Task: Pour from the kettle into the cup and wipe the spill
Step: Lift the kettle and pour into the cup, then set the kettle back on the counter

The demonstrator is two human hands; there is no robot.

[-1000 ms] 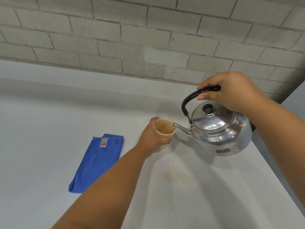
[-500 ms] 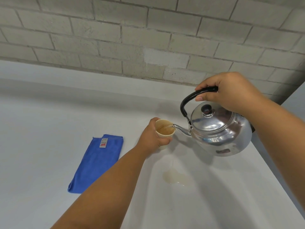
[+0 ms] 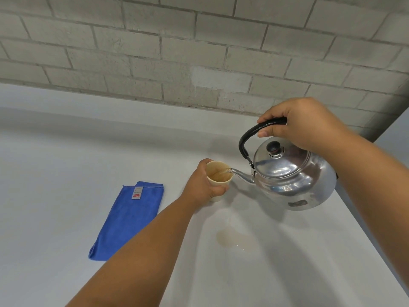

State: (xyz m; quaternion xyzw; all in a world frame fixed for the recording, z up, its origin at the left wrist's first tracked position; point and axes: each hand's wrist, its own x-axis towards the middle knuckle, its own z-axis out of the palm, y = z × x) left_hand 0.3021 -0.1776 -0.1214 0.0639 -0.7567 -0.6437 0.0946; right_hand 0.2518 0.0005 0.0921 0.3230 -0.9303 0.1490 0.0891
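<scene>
Right hand (image 3: 303, 122) wrapped on the black handle of the kettle (image 3: 292, 176), fingers (image 3: 269, 133) clamped round it, kettle tipped above the worktop (image 3: 55, 185) with spout at the cup's rim, pouring. Left hand (image 3: 202, 185) gripping the cup (image 3: 219, 177), fingers closed round its wall. Pale spill (image 3: 231, 239) nearer than the left fingers. Blue cloth (image 3: 128, 220) flat, well left of them.

Pale grey painted brick wall (image 3: 199, 52) w/ a lighter patch near centre; smooth white countertop (image 3: 55, 173) runs along its base, evenly lit, soft shadows.
</scene>
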